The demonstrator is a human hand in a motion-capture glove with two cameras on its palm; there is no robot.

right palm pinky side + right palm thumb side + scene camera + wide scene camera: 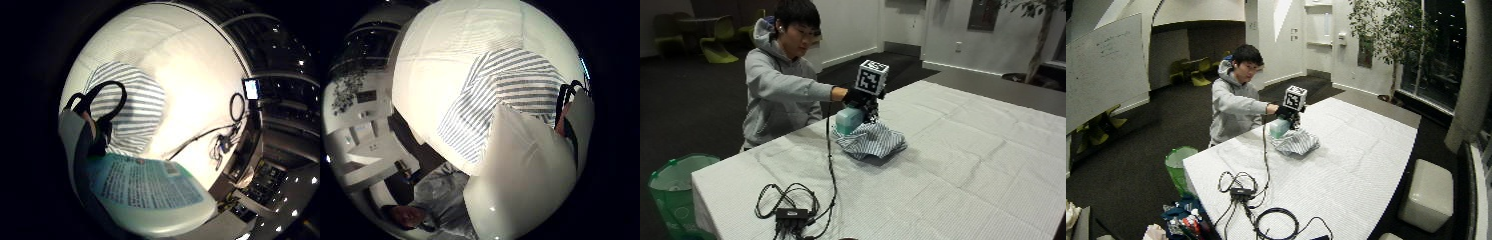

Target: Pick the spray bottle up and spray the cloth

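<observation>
A pale green spray bottle (848, 120) hangs just above the table edge, gripped at its top by my gloved right hand (857, 98). Right beside and below it lies a crumpled blue-and-white striped cloth (871, 141) on the white tablecloth (959, 150). In the little finger side palm view the bottle's blue printed label (145, 186) fills the near part, with the striped cloth (131, 107) beyond it. The thumb side palm view shows the bottle's pale body (525, 175) close by and the cloth (505, 100) under it. The wide outside view shows the bottle (1278, 128) above the cloth (1295, 142).
A coil of black cables with a small box (790, 207) lies near the table's front corner, one cable running up to my hand. A green bin (676, 187) stands on the floor left of the table. A potted tree (1385, 35) stands at the back right.
</observation>
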